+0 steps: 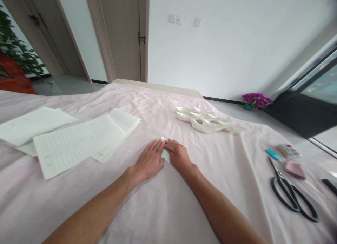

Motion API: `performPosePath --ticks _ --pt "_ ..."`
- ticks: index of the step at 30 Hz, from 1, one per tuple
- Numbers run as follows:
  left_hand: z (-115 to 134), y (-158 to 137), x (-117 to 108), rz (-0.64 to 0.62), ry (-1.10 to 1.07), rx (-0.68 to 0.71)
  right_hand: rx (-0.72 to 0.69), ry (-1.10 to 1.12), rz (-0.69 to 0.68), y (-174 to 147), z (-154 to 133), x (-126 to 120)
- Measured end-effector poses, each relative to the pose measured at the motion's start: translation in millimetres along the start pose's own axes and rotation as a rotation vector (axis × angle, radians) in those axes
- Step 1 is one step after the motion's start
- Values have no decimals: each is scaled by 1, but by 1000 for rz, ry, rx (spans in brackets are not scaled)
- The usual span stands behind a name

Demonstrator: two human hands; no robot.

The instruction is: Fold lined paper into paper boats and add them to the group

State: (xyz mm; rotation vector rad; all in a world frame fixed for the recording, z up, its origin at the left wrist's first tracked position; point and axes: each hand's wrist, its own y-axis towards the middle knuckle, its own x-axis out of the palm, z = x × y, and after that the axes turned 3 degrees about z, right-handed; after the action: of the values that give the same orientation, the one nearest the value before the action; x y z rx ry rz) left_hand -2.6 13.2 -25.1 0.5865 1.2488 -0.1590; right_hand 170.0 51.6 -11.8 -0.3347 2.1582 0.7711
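Observation:
A small folded piece of paper (pixel 165 155) lies on the pink bedsheet in front of me, mostly covered by both hands. My left hand (pixel 150 159) rests flat on its left side, fingers stretched forward. From the right, my right hand (pixel 179 155) has curled fingers closed on the paper's edge, its fingertips meeting those of the left. Beyond them to the right, several folded paper boats (pixel 207 126) stand close together. Lined paper sheets (pixel 79 140) are spread in loose, overlapping piles on the left.
Black-handled scissors (pixel 286 191) lie at the right, near a small blue object (pixel 273 154), a small box (pixel 288 151) and a folded pink cloth (pixel 295 169). The wrinkled bedsheet (pixel 147 209) spans the surface. Past its far edge stand a wall and doors (pixel 121 33).

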Motion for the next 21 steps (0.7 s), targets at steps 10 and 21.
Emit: performPosePath --ticks 10,21 --pt "-5 4 -9 -47 57 53 -70 -175 -187 -42 -20 -20" --pt "7 25 13 30 112 -133 -72 -185 -241 -74 -50 -40"
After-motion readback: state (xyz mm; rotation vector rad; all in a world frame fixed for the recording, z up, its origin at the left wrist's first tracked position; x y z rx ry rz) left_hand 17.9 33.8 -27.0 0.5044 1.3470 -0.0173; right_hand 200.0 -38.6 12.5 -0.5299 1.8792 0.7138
